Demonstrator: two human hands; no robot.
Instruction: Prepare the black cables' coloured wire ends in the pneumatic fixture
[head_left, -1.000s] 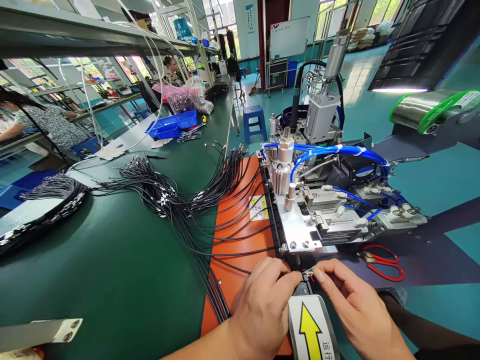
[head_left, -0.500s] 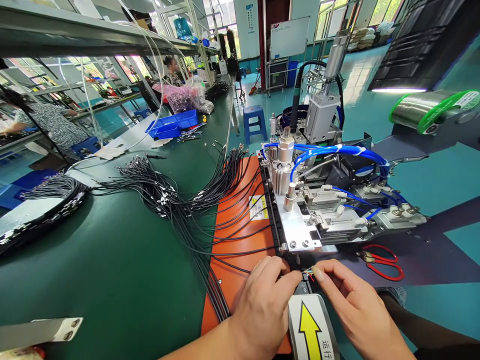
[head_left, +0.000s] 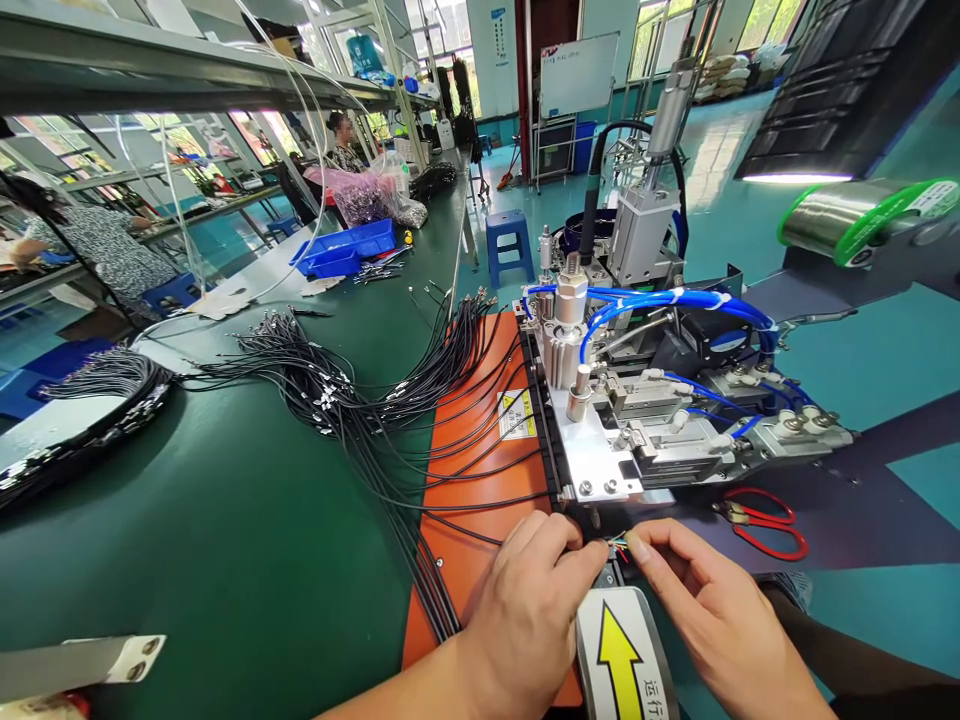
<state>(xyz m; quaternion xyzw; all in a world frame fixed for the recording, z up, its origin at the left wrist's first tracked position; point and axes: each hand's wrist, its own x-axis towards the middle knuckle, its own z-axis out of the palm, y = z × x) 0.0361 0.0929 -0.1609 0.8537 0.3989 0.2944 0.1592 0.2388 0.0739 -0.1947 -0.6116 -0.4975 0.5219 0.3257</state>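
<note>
My left hand (head_left: 529, 605) is closed on the end of a black cable (head_left: 461, 527) at the front of the machine. Thin coloured wires (head_left: 618, 546) fan out from that end, just past its fingertips. My right hand (head_left: 712, 605) is closed too, thumb and forefinger pinching the tips of these wires. Directly below lies a small dark metal fixture (head_left: 611, 575), partly covered by my fingers. Nearer to me is a white plate with a yellow arrow (head_left: 619, 645). Other black cables run side by side from the machine's edge across an orange plate (head_left: 472, 410).
The metal machine (head_left: 600, 420) with blue air tubes stands ahead. Red-handled cutters (head_left: 765, 525) lie to its right, below a solder wire spool (head_left: 847, 225). Black cable bundles (head_left: 330, 390) and a blue tray (head_left: 349, 248) rest on the green bench (head_left: 262, 570). Other people sit farther back.
My left thumb and forefinger have shifted very slightly right, toward the coloured wires. My right hand keeps nearly the same place and pinch.
</note>
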